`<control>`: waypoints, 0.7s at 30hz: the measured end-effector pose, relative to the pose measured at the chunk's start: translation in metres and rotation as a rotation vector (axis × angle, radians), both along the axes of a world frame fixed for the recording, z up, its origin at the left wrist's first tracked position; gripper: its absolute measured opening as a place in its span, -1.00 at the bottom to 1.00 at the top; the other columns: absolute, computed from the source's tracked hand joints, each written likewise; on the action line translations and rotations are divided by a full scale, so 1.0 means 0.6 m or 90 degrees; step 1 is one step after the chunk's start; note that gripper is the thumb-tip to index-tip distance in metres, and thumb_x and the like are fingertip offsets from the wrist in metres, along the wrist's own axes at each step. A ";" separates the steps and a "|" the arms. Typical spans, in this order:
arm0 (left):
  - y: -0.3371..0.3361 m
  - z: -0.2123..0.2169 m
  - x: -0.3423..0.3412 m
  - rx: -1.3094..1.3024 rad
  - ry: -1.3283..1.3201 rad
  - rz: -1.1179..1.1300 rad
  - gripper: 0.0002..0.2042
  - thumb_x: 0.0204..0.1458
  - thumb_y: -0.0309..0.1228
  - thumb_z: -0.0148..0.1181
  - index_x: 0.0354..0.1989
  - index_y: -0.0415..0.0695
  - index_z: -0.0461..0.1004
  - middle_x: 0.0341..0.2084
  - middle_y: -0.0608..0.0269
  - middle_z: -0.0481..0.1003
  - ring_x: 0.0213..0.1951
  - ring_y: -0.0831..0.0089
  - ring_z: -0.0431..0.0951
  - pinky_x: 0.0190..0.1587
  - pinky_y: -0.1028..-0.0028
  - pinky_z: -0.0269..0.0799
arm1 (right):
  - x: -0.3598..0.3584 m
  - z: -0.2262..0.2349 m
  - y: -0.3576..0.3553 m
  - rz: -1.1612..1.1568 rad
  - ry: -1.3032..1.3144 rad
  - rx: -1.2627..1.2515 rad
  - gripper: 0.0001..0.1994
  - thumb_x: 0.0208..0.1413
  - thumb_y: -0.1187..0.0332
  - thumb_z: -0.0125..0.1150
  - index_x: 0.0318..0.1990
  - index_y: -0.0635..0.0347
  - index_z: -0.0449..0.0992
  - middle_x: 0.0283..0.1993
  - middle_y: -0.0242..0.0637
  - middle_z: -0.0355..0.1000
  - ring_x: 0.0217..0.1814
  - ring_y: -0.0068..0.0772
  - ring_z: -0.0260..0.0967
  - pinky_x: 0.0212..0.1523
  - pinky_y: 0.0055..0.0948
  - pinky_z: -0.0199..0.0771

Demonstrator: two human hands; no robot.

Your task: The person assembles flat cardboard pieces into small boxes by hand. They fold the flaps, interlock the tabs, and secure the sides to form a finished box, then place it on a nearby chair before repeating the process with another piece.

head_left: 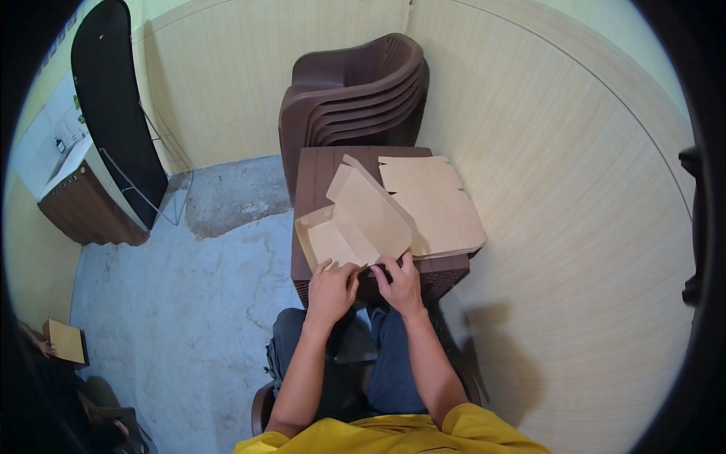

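A part-folded brown cardboard box (pixel 333 238) lies on the dark brown table (pixel 318 170), its low walls raised on the left and its lid flap (pixel 374 212) tilted up to the right. At the near edge of the box, my left hand (pixel 333 290) has its fingers bent round the cardboard. My right hand (pixel 398 284) grips the same edge a little to the right, where the lid meets the tray. Parts of the fingertips are hidden behind the cardboard. Beside the box lies a stack of flat, notched cardboard blanks (pixel 435 200).
Stacked brown plastic armchairs (pixel 355 98) stand behind the table, near the panelled walls. On the far left a black folding board (pixel 113 106) leans by a sink counter (pixel 68 166). At the lower left, another person's hand (pixel 47 348) holds a brown box (pixel 66 342).
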State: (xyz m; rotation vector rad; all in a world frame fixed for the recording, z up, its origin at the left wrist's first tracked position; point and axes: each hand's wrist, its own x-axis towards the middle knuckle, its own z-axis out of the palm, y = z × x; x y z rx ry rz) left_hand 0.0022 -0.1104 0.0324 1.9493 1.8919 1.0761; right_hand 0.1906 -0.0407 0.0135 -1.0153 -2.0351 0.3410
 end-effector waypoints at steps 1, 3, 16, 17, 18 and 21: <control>0.000 0.000 -0.003 0.010 -0.005 -0.005 -0.83 0.24 -0.39 0.31 -0.09 -0.11 0.75 -0.36 0.05 0.75 -0.25 0.01 0.76 0.43 0.04 0.46 | 0.000 -0.002 0.003 0.000 0.000 -0.005 -0.78 0.25 0.43 0.53 -0.03 0.14 0.62 0.10 0.05 0.49 0.04 0.18 0.63 -0.06 -0.02 0.68; 0.000 -0.001 -0.007 0.028 -0.019 -0.014 -0.82 0.20 -0.40 0.32 -0.09 -0.10 0.74 -0.39 0.07 0.75 -0.27 0.03 0.76 0.48 0.04 0.44 | -0.001 -0.006 0.007 0.005 0.017 -0.017 -0.79 0.28 0.44 0.50 -0.01 0.18 0.60 0.01 0.01 0.48 -0.03 0.16 0.61 -0.08 0.00 0.64; 0.010 -0.003 -0.019 0.035 -0.043 -0.052 -0.82 0.20 -0.40 0.39 -0.05 -0.08 0.75 -0.22 0.09 0.78 -0.12 0.03 0.78 0.43 -0.03 0.50 | -0.021 -0.012 0.027 -0.014 0.065 -0.088 -0.82 0.39 0.43 0.37 0.03 0.21 0.53 -0.06 0.05 0.56 0.01 0.23 0.56 0.00 0.03 0.56; 0.010 -0.004 -0.019 0.027 -0.038 -0.057 -0.81 0.20 -0.40 0.39 -0.05 -0.06 0.75 -0.22 0.09 0.78 -0.12 0.02 0.77 0.43 -0.03 0.50 | -0.022 -0.011 0.027 -0.014 0.061 -0.094 -0.82 0.39 0.41 0.36 0.04 0.20 0.53 -0.06 0.04 0.57 0.02 0.25 0.55 -0.01 0.06 0.56; 0.009 -0.005 -0.019 0.036 -0.024 -0.056 -0.83 0.20 -0.40 0.39 -0.07 -0.06 0.74 -0.24 0.10 0.77 -0.13 0.04 0.78 0.42 -0.02 0.50 | -0.023 -0.010 0.027 -0.018 0.059 -0.102 -0.82 0.39 0.40 0.36 0.04 0.19 0.53 -0.06 0.03 0.58 0.02 0.27 0.55 -0.01 0.08 0.56; 0.011 -0.007 -0.011 0.041 -0.019 -0.034 -0.88 0.19 -0.39 0.41 -0.14 -0.07 0.71 -0.27 0.14 0.77 -0.14 0.09 0.78 0.39 0.01 0.52 | -0.021 -0.002 0.025 0.027 0.020 -0.104 -0.86 0.38 0.43 0.34 0.02 0.15 0.57 -0.09 0.06 0.59 -0.01 0.28 0.57 -0.04 0.09 0.57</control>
